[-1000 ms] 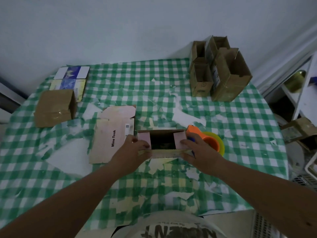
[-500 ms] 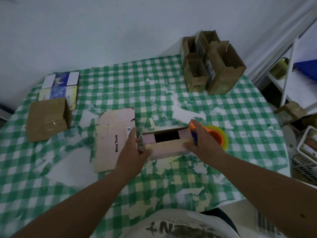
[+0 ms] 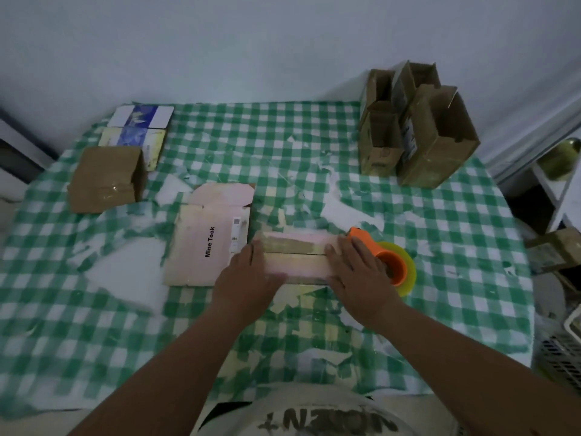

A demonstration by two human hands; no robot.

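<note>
The small pink box (image 3: 295, 256) lies on the counter (image 3: 456, 247) with its flaps folded down, between a flattened carton (image 3: 204, 247) and an orange tape dispenser (image 3: 394, 267). The left hand (image 3: 248, 278) and the right hand (image 3: 355, 272) press flat on its two ends, fingers straight.

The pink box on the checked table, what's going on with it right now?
A person is closing the small pink box on the green checked tablecloth. The left hand and the right hand press flat on its two ends, holding the top flaps down so they meet along a middle seam. An orange tape dispenser lies beside the right hand, not held.
</note>
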